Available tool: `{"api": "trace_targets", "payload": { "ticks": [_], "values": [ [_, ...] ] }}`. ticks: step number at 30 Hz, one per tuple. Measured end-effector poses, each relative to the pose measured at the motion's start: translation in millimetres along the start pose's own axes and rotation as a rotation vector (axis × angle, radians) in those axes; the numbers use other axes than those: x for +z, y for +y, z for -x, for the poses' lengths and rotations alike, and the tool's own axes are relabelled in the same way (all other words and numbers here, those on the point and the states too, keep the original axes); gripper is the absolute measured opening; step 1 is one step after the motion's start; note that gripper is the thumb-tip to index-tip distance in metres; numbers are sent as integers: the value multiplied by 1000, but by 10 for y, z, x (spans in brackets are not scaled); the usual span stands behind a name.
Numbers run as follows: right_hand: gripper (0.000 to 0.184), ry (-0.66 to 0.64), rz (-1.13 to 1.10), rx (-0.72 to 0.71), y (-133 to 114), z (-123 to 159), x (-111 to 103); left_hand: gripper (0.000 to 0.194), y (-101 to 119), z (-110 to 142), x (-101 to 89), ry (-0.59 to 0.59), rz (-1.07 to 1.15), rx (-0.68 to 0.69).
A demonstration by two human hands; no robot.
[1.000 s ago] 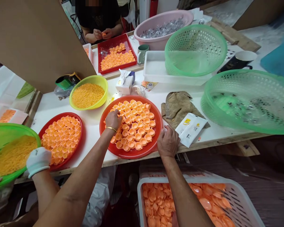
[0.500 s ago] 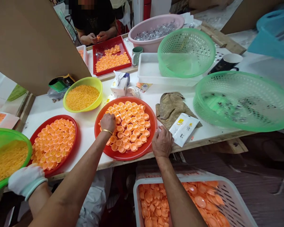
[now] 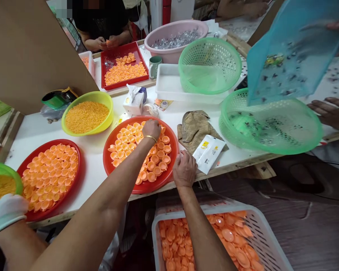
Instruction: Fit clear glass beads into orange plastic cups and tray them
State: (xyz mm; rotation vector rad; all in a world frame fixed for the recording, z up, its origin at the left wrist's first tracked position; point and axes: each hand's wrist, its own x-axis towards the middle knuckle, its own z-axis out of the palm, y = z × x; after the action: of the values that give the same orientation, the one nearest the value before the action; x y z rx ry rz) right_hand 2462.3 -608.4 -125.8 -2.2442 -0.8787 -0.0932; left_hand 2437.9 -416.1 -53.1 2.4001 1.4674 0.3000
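Observation:
A round red tray (image 3: 173,139) holds many small orange plastic cups (image 3: 124,139), most of them mouth up. My left hand (image 3: 151,130), with a bracelet at the wrist, is over the cups near the tray's far right side. Its fingers are curled down, and their tips are hidden, so whatever they pinch cannot be seen. At the tray's near right rim, my right hand (image 3: 184,168) is closed on the edge. A second red tray (image 3: 78,165) of similar cups lies to the left.
A co-worker's gloved hand (image 3: 9,210) is by a green bowl (image 3: 18,180). Behind are a yellow bowl (image 3: 109,121) and tissues (image 3: 133,103). A cloth (image 3: 194,126) and white packet (image 3: 209,152) lie right. Another person holds a blue container (image 3: 293,56) over a green basket (image 3: 313,126). Below stands a crate (image 3: 267,229).
My left hand has moved right and away across the cups. My right hand stays at the rim. The blue container has swung in over the green basket. The view has shifted to the right.

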Motion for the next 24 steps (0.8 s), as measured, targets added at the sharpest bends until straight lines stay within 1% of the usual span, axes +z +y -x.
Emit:
{"api": "trace_targets", "payload": {
  "ticks": [2,3,4,6,8,10,11,12,13,14,15,16,17,18,19,20,22,23,24],
  "values": [
    [28,-3,-10,7,-2,-2,1,19,43,-1,-53,7,66,-40],
    [28,-3,-24,10,-1,-1,3,22,81,49,-105,11,108,-55],
    [28,-2,-44,12,3,1,6,25,135,140,-169,6,158,-60],
    [28,4,-90,12,21,7,14,29,278,456,-311,-37,275,-34],
    [29,3,-133,-6,52,12,26,25,408,930,-433,-163,410,49],
    [30,3,-169,-32,87,8,36,18,443,1493,-498,-335,553,160],
    [30,4,-188,-43,103,2,39,16,412,1781,-498,-524,730,232],
    [31,6,-207,-51,115,-4,39,14,351,2063,-475,-667,820,228],
    [31,9,-223,-57,123,-11,37,11,270,2328,-430,-765,805,186],
    [31,10,-238,-63,127,-17,32,9,179,2571,-367,-831,726,144],
    [31,9,-250,-69,127,-21,24,12,91,2782,-294,-870,638,122],
    [30,8,-260,-76,125,-23,16,13,13,2952,-221,-882,573,120],
    [30,7,-268,-82,122,-22,7,12,-48,3073,-156,-841,535,104],
    [30,6,-274,-88,118,-18,0,11,-93,3136,-108,-791,506,92],
    [30,5,-277,-94,114,-13,-5,14,-126,3137,-81,-727,490,71],
    [30,3,-279,-100,110,-6,-8,21,-152,3077,-71,-633,468,48],
    [30,0,-277,-111,101,6,-6,39,-211,2799,-83,-398,383,20],
    [30,-2,-274,-116,97,10,-3,44,-256,2610,-86,-212,261,58],
    [29,-3,-270,-120,92,13,0,47,-313,2413,-79,-78,133,121]
  ]
}}
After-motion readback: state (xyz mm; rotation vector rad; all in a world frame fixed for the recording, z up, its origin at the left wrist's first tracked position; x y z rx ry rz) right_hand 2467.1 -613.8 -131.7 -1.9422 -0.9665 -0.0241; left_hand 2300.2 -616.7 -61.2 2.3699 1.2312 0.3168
